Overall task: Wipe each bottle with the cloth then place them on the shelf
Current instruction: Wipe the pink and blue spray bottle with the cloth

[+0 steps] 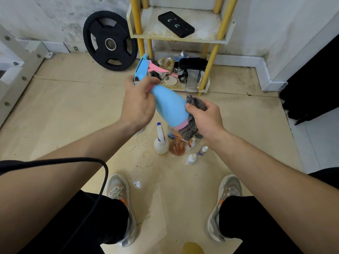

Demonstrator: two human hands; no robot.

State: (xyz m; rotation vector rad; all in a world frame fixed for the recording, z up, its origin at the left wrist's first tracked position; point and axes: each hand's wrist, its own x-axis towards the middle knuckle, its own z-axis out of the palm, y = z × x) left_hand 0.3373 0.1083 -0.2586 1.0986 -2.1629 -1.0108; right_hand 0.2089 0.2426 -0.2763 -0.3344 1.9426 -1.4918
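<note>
Bottle tilted — left hand gripping neck, right hand pressing cloth.

Fingers of the left hand hide the neck of the light-blue plastic spray bottle. Below the fingers of the right hand, the bunched grey cloth covers part of its pink base band. Labels on the small white dropper bottles beneath are unreadable.
</note>
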